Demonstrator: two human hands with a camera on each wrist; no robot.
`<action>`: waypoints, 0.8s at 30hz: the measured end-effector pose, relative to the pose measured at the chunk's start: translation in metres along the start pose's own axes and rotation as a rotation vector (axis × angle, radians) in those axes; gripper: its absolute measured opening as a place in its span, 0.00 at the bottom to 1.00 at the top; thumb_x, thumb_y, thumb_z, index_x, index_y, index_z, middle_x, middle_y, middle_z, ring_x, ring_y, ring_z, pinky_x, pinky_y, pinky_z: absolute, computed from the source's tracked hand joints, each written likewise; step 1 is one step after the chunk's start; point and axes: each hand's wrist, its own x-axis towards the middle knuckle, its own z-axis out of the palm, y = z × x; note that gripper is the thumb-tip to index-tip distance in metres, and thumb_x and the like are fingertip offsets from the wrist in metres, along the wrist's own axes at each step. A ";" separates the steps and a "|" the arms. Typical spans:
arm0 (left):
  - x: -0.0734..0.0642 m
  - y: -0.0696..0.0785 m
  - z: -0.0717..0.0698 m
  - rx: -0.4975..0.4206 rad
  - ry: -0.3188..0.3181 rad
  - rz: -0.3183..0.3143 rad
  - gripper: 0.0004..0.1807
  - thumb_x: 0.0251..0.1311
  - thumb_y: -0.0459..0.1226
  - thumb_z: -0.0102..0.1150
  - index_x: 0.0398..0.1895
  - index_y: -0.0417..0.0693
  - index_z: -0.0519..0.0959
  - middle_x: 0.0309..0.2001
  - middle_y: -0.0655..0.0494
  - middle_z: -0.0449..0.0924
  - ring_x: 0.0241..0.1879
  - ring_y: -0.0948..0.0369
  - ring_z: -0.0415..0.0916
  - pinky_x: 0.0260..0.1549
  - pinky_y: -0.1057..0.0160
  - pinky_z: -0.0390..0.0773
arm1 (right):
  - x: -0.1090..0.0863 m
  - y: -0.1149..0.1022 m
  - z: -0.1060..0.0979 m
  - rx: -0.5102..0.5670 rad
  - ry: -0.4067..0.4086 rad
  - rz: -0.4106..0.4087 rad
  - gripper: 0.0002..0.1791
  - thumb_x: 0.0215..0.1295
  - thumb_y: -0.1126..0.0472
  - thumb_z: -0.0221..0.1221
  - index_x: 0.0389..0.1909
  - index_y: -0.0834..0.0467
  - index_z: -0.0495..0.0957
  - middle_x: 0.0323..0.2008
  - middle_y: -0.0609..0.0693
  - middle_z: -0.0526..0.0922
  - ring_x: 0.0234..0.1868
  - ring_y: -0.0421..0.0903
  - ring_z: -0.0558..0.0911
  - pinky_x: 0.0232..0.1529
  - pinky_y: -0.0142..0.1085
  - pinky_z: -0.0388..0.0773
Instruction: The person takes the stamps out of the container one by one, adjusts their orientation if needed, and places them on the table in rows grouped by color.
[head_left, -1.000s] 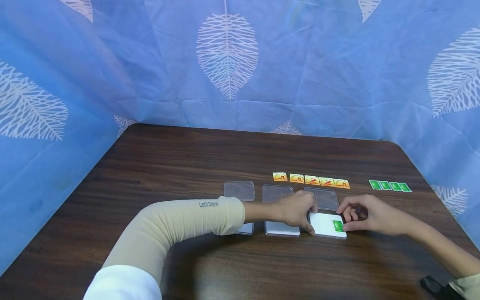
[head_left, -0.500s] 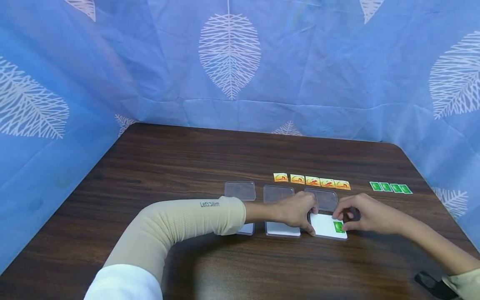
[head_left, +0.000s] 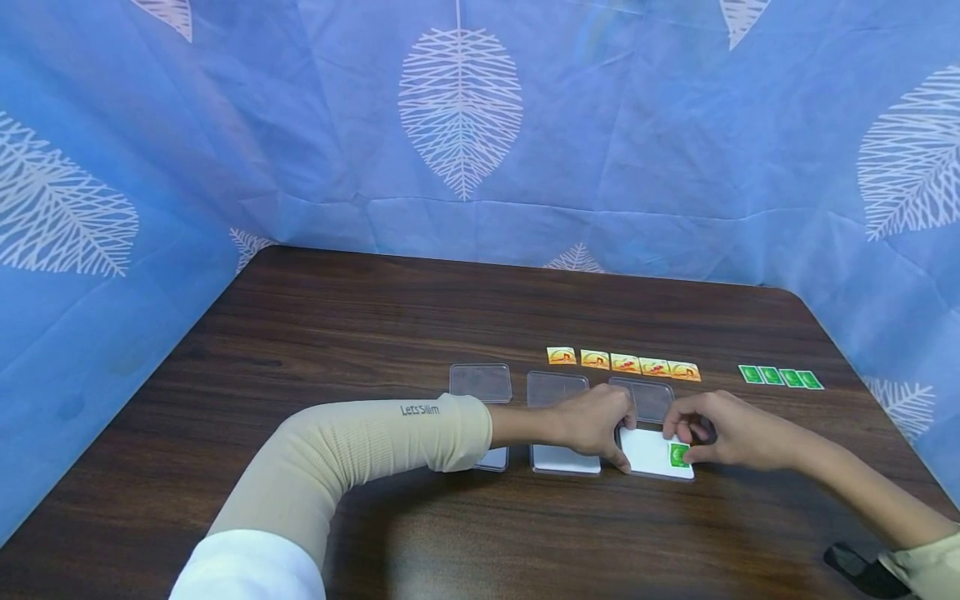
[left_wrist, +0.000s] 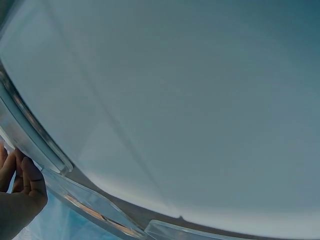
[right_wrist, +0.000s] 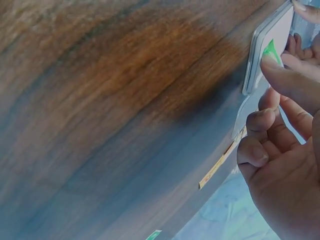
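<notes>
Three flat clear cases with white insides lie in a row in the head view. My left hand (head_left: pixel 596 421) grips the left edge of the rightmost case (head_left: pixel 645 452), thumb at its near corner and fingers at the far one. On that case's right end is a small green square card (head_left: pixel 679 455), which my right hand (head_left: pixel 742 429) pinches between thumb and bent index finger. In the right wrist view the thumb lies over the green card (right_wrist: pixel 272 48), hiding part of it. A white surface (left_wrist: pixel 190 115) fills most of the left wrist view, with the right hand (left_wrist: pixel 22 192) at lower left.
The middle case (head_left: pixel 564 459) and left case (head_left: pixel 492 458) are partly hidden by the left arm. Clear lids (head_left: pixel 480 382) lie behind the cases. Farther back runs a row of yellow picture cards (head_left: pixel 625 363), with several green cards (head_left: pixel 780 377) to the right.
My right hand has shifted slightly left over the case, its index finger drawing in toward the thumb. The green card has edged a little to the right. The left hand keeps its place.
</notes>
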 end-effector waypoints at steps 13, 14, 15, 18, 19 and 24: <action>0.001 -0.001 0.001 0.000 0.011 0.015 0.23 0.51 0.44 0.83 0.44 0.41 0.85 0.42 0.58 0.80 0.35 0.70 0.71 0.34 0.78 0.70 | -0.003 0.003 -0.004 0.043 0.011 -0.050 0.12 0.71 0.73 0.61 0.38 0.52 0.77 0.33 0.38 0.77 0.28 0.34 0.72 0.25 0.32 0.71; 0.001 -0.001 0.000 0.001 0.011 0.016 0.23 0.51 0.44 0.83 0.44 0.41 0.85 0.42 0.59 0.80 0.35 0.70 0.71 0.33 0.78 0.70 | -0.003 0.003 -0.005 0.060 0.009 -0.054 0.11 0.71 0.74 0.60 0.39 0.53 0.76 0.33 0.39 0.77 0.28 0.35 0.73 0.26 0.32 0.71; 0.001 -0.001 0.000 -0.002 0.012 0.018 0.22 0.51 0.44 0.83 0.44 0.41 0.85 0.41 0.59 0.80 0.35 0.70 0.70 0.33 0.78 0.70 | -0.004 0.004 -0.006 0.081 0.009 -0.057 0.11 0.72 0.74 0.60 0.40 0.54 0.75 0.32 0.40 0.76 0.28 0.37 0.74 0.26 0.33 0.72; 0.001 -0.001 0.000 -0.001 0.014 0.022 0.22 0.51 0.43 0.83 0.43 0.41 0.85 0.41 0.59 0.79 0.34 0.70 0.70 0.32 0.78 0.69 | -0.005 0.006 -0.009 0.150 0.005 -0.077 0.10 0.72 0.74 0.59 0.40 0.55 0.74 0.31 0.43 0.76 0.27 0.40 0.75 0.25 0.34 0.73; 0.000 -0.001 0.000 0.000 0.014 0.021 0.21 0.51 0.43 0.83 0.43 0.41 0.85 0.40 0.60 0.79 0.34 0.70 0.69 0.32 0.78 0.69 | -0.006 0.008 -0.009 0.167 0.001 -0.085 0.10 0.72 0.75 0.59 0.40 0.55 0.75 0.30 0.44 0.76 0.26 0.40 0.74 0.24 0.35 0.72; 0.000 0.000 0.000 0.003 0.013 0.011 0.22 0.51 0.43 0.83 0.44 0.41 0.85 0.41 0.59 0.79 0.34 0.70 0.69 0.33 0.78 0.69 | -0.009 0.014 -0.014 0.226 -0.010 -0.090 0.13 0.70 0.76 0.59 0.41 0.54 0.82 0.26 0.48 0.75 0.21 0.41 0.67 0.20 0.35 0.68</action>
